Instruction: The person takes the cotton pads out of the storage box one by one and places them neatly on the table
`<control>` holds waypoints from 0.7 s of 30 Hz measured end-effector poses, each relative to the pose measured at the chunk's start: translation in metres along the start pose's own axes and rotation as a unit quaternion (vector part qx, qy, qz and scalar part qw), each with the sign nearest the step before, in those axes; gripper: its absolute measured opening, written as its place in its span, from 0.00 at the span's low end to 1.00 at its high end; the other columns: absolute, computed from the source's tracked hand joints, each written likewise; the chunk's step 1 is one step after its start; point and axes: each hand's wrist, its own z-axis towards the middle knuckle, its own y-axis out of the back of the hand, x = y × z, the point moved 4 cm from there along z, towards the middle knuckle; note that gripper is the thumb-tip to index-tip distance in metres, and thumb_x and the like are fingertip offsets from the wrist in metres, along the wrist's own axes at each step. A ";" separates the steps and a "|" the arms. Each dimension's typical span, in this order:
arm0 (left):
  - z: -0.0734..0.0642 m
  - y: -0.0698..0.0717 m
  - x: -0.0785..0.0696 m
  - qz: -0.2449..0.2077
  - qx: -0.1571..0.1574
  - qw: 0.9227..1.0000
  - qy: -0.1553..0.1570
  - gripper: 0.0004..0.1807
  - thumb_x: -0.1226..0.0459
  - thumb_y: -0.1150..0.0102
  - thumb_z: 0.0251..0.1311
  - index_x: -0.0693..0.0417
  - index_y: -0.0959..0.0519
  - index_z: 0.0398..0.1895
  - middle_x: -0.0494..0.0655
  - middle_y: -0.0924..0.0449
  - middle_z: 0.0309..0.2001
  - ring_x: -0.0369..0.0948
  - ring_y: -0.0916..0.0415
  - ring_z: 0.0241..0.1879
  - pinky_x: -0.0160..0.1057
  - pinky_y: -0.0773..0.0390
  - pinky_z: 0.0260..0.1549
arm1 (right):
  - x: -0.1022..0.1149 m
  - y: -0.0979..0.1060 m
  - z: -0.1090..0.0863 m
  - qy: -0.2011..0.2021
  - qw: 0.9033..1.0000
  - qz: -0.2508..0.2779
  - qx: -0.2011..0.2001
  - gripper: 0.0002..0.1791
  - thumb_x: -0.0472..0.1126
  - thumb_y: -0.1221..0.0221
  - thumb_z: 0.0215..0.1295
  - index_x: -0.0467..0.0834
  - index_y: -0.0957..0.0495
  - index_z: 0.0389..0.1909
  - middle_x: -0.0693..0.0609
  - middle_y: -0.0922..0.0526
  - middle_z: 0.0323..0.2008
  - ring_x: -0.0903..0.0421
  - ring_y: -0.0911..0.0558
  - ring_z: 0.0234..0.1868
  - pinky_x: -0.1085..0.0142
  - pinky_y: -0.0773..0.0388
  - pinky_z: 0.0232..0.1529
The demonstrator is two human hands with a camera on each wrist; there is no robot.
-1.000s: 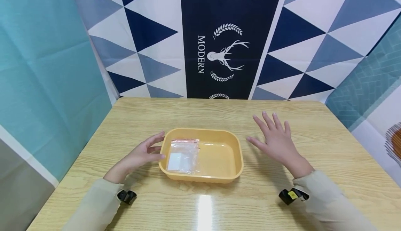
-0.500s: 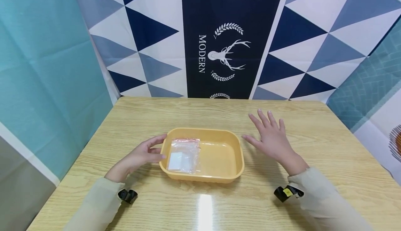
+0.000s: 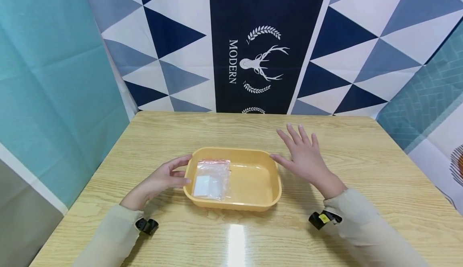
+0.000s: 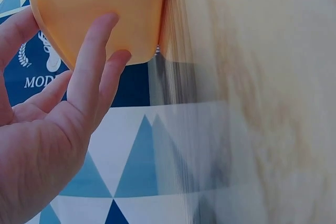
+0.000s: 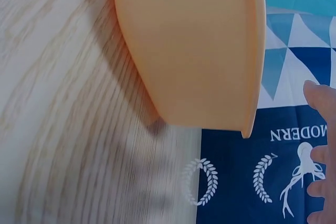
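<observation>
An orange-yellow plastic tray (image 3: 253,206) sits on the wooden table. In its left half lies a clear zip-lock bag (image 3: 218,178) with a red-striped top; a white rectangle (image 3: 201,185) shows at the bag's lower left. My left hand (image 3: 164,176) holds the tray's left end, thumb and forefinger at the rim, while other fingers (image 4: 92,51) lie against the outer wall in the left wrist view. My right hand (image 3: 307,160) hovers by the tray's right end, fingers spread, thumb tip close to the far right rim. In the right wrist view, its fingertips (image 5: 317,95) stand apart from the tray.
The table (image 3: 231,130) ends at the back against a patterned cloth (image 3: 260,66) with triangles and a deer print. Teal cloth (image 3: 61,78) hangs at the left. Each sleeved wrist carries a small black camera (image 3: 146,226). A round brown-centred print (image 3: 459,162) shows at the far right.
My right hand has moved left, bringing its thumb toward the tray's right rim. My left hand, the tray and the bag stay where they were.
</observation>
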 end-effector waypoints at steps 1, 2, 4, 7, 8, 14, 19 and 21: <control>0.000 0.000 0.000 0.000 -0.001 1.000 0.001 0.43 0.70 0.37 0.54 0.60 0.48 0.71 0.63 0.46 0.67 0.58 0.34 0.58 0.46 0.22 0.44 | 0.001 0.000 0.001 0.002 1.000 0.000 -0.001 0.44 0.69 0.53 0.61 0.48 0.47 0.72 0.39 0.53 0.71 0.37 0.60 0.70 0.34 0.68 0.61; 0.000 0.000 0.000 0.001 -0.002 1.000 0.002 0.43 0.71 0.37 0.54 0.60 0.48 0.71 0.63 0.46 0.67 0.58 0.34 0.58 0.46 0.22 0.44 | 0.003 -0.001 0.002 0.005 1.000 -0.001 -0.002 0.44 0.69 0.53 0.61 0.48 0.47 0.72 0.39 0.53 0.71 0.37 0.60 0.70 0.34 0.68 0.61; 0.000 0.000 0.001 0.002 -0.004 1.000 0.005 0.43 0.71 0.37 0.54 0.60 0.47 0.71 0.62 0.46 0.67 0.58 0.34 0.58 0.46 0.22 0.44 | 0.005 -0.001 0.003 0.009 1.000 -0.001 -0.004 0.44 0.69 0.53 0.61 0.48 0.47 0.72 0.40 0.53 0.71 0.38 0.60 0.70 0.34 0.69 0.62; 0.000 0.000 0.001 0.002 -0.006 1.000 0.007 0.42 0.71 0.37 0.54 0.59 0.47 0.71 0.61 0.45 0.67 0.57 0.34 0.58 0.46 0.22 0.43 | 0.009 -0.001 0.006 0.014 1.000 -0.001 -0.006 0.44 0.69 0.53 0.61 0.49 0.48 0.72 0.41 0.53 0.71 0.38 0.60 0.70 0.35 0.69 0.62; 0.000 0.000 0.001 0.003 -0.006 1.000 0.006 0.42 0.71 0.37 0.54 0.59 0.47 0.71 0.61 0.45 0.66 0.57 0.34 0.58 0.46 0.22 0.43 | 0.010 -0.001 0.007 0.015 1.000 0.000 -0.006 0.44 0.69 0.53 0.61 0.49 0.48 0.72 0.41 0.53 0.71 0.39 0.61 0.70 0.35 0.69 0.62; 0.000 0.000 0.001 0.005 -0.001 1.000 0.002 0.43 0.70 0.36 0.53 0.60 0.48 0.71 0.63 0.46 0.67 0.58 0.35 0.58 0.47 0.22 0.43 | 0.016 0.000 0.013 0.024 1.000 0.008 -0.012 0.44 0.69 0.53 0.61 0.50 0.47 0.72 0.42 0.53 0.71 0.40 0.61 0.71 0.36 0.69 0.63; -0.001 0.000 0.002 0.002 -0.004 1.000 0.007 0.44 0.70 0.35 0.52 0.59 0.47 0.71 0.61 0.45 0.67 0.57 0.34 0.58 0.47 0.22 0.44 | 0.020 0.002 0.018 0.029 0.999 0.005 -0.015 0.44 0.69 0.52 0.60 0.51 0.48 0.72 0.43 0.53 0.72 0.40 0.60 0.70 0.37 0.69 0.63; -0.001 0.000 0.002 0.000 -0.005 1.000 0.008 0.44 0.69 0.35 0.52 0.58 0.47 0.71 0.61 0.45 0.67 0.57 0.34 0.58 0.47 0.22 0.44 | 0.022 0.003 0.020 0.029 0.999 0.005 -0.016 0.44 0.69 0.52 0.60 0.51 0.47 0.72 0.43 0.53 0.72 0.40 0.60 0.70 0.37 0.69 0.63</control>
